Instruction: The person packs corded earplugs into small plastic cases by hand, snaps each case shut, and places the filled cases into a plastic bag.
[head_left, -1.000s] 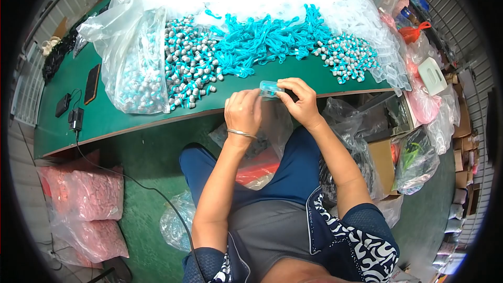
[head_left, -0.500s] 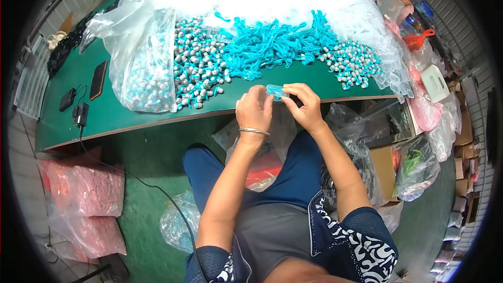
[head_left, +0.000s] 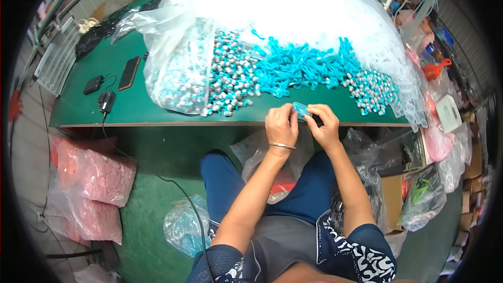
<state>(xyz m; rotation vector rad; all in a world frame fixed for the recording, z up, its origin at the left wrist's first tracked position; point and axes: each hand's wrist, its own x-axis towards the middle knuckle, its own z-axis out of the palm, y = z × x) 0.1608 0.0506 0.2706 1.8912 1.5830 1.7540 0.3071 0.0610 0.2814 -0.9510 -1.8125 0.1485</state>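
tilted since a second ago: clear case (head_left: 300, 108), teal inside, by the table's (head_left: 126, 111) edge. right hand (head_left: 327, 126) pinches it; left hand (head_left: 282, 126) adjoins, its grip unclear. bag (head_left: 157, 23) holds grey-and-teal pieces (head_left: 181, 90).

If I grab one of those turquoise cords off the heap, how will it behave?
The turquoise cords look floppy, since they bend and loop freely. They'll probably snag on neighbours, lying tangled together. Each is likely light, being so thin.
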